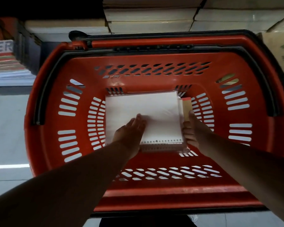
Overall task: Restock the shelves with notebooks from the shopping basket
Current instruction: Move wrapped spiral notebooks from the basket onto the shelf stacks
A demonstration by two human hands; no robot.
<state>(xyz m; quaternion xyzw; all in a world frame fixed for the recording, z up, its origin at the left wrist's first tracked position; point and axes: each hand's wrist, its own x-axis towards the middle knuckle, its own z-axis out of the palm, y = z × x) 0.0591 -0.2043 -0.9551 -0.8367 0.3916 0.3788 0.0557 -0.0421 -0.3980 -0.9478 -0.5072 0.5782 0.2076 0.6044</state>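
Plastic-wrapped notebooks (144, 108) lie flat on the bottom of the red basket (154, 194); left grip (129, 133) rests spread on the slick cover, right grip (193, 130) pinches the right edge; stack likely stiff and weighty, best held by both side edges.
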